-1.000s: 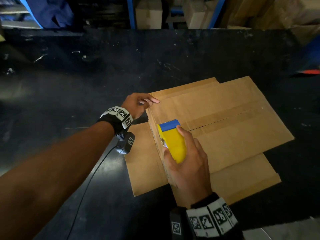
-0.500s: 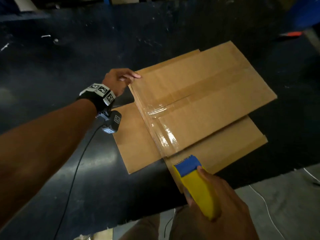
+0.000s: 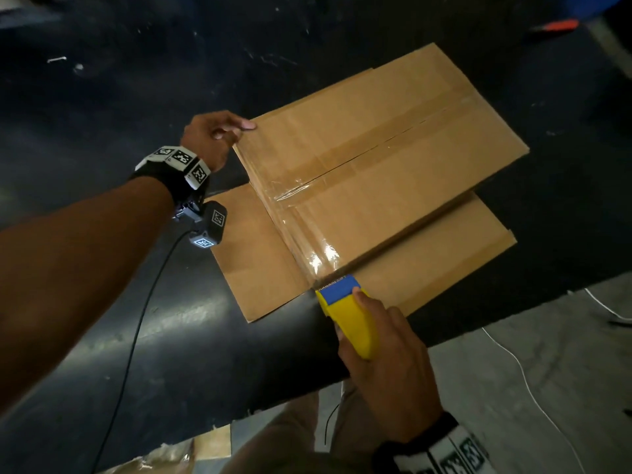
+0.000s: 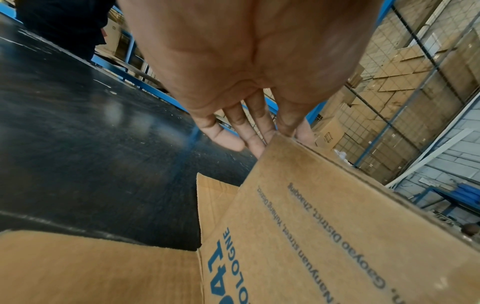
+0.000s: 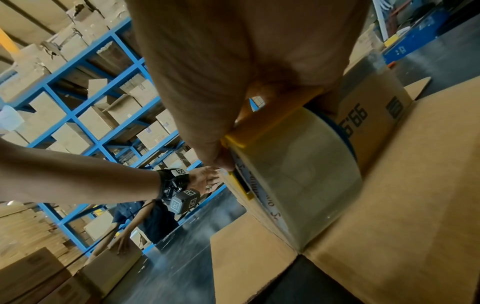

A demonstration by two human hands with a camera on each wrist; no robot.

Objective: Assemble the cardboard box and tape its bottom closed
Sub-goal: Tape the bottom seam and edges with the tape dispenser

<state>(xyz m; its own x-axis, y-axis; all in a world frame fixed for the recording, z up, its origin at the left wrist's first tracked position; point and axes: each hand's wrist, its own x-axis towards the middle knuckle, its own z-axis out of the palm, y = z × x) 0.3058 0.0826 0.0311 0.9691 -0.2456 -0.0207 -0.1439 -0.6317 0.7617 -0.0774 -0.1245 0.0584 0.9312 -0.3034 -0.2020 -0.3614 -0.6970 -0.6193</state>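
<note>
Gripped tight in the right hand (image 3: 386,364), with fingers curled round it: a yellow and blue plastic tape holder (image 3: 349,316), with a fat roll of clear tape (image 5: 298,176) under the palm

Sat up on top of the brown cardboard box (image 3: 376,159) a second ago, by the middle crack. Now pulled down over the near edge and low on the side wall, close to the body, with the blue toothed tip touching the card right at the bottom of that wall

Left behind, just past the right hand's fingertips: a shiny strip of clear tape (image 3: 307,241), stuck from the crack on top, over the edge and down the side

Hardly moved in that time: the left hand (image 3: 208,138), fingers straight and apart, pressing the box corner far from the right hand to keep the box from sliding on the black table (image 3: 136,319)

Box upside down between the two hands, bottom flaps shut and facing up, open flaps spread flat on the table

Looks like time to tear the tape on the teeth. Hard to tell whether the far end of the crack has fresh tape yet, so maybe more taping to do
</note>
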